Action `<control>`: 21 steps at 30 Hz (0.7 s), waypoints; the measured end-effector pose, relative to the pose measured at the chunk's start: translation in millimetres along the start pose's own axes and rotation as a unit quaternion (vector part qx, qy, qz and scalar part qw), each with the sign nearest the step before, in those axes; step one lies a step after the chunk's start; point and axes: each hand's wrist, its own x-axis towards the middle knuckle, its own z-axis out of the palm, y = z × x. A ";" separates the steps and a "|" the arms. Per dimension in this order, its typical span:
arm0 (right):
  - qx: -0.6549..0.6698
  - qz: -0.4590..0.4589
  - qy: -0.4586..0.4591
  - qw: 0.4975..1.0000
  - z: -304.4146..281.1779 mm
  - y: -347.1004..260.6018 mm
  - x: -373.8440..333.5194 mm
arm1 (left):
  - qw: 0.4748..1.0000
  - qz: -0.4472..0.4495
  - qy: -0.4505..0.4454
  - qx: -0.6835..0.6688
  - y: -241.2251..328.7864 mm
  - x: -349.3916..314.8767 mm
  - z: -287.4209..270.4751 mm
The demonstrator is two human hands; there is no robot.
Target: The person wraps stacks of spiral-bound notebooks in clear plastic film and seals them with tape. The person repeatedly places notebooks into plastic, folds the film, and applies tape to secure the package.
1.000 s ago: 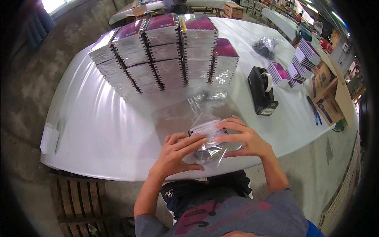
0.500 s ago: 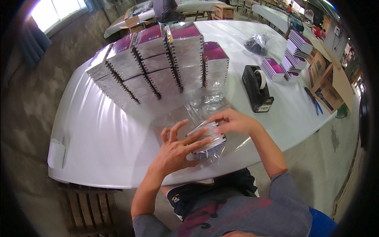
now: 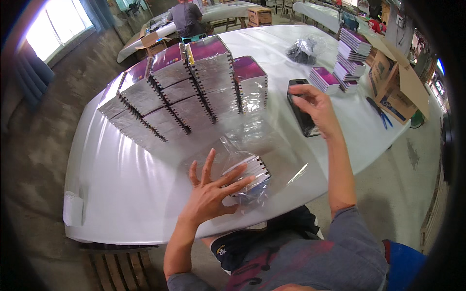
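Observation:
A small spiral notebook in a clear plastic bag (image 3: 248, 175) lies near the front edge of the white table (image 3: 121, 169). My left hand (image 3: 209, 193) rests flat on it with fingers spread, pressing the bag down. My right hand (image 3: 314, 107) is stretched out to the right over a black tape dispenser (image 3: 301, 116), fingers touching its top. Loose clear bags (image 3: 252, 133) lie just behind the bagged notebook.
Tall stacks of purple-covered spiral notebooks (image 3: 179, 92) stand at the table's middle. Smaller notebook stacks (image 3: 347, 63) and a dark plastic bundle (image 3: 303, 48) are at the far right, beside a cardboard box (image 3: 395, 82). Blue-handled scissors (image 3: 381, 114) lie near the right edge. Another person (image 3: 187, 17) sits at a far table.
My right hand has left the bagged notebook and reached right to the tape dispenser. My left hand stays on the bag, now spread flat.

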 end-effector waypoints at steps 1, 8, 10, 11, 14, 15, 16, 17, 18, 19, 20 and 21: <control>-0.119 -0.008 0.041 0.992 -19.9 16.0 -1.5 | 1.000 0.002 0.004 -0.003 1.1 -1.0 -2.5; -0.190 0.322 0.068 0.925 -96.5 110.5 -20.4 | 1.000 0.000 -0.006 -0.027 1.8 1.1 -1.9; -0.085 0.362 0.045 0.927 -90.9 110.7 -18.8 | 1.000 -0.003 -0.003 -0.029 2.1 -0.3 -4.1; -0.051 0.350 0.038 0.934 -92.2 115.3 -17.2 | 1.000 -0.004 -0.006 -0.024 2.0 -0.2 -4.6; 0.053 0.339 0.067 0.937 -86.7 117.4 -22.5 | 1.000 -0.008 -0.013 -0.017 0.9 -0.7 -3.9; 0.088 0.339 0.083 0.933 -83.2 115.3 -25.8 | 1.000 -0.009 -0.014 -0.018 1.3 -0.5 -3.5; 0.136 0.333 0.102 0.928 -80.0 112.2 -29.1 | 1.000 -0.011 -0.016 -0.018 1.3 -0.4 -3.5; 0.184 0.326 0.121 0.919 -77.0 107.8 -32.7 | 1.000 -0.013 -0.013 -0.020 1.1 -0.1 -4.3; 0.232 0.321 0.143 0.907 -75.6 105.4 -39.7 | 1.000 -0.012 -0.014 -0.022 1.6 0.0 -5.2; 0.234 0.300 0.137 0.915 -76.7 112.9 -44.8 | 1.000 -0.010 -0.015 -0.023 1.9 -0.2 -5.5; 0.236 0.278 0.130 0.922 -79.6 127.1 -49.3 | 1.000 -0.009 -0.014 -0.025 1.7 -0.6 -4.6; 0.237 0.253 0.122 0.930 -81.0 133.5 -51.1 | 1.000 -0.008 -0.010 -0.026 1.0 -0.3 -4.1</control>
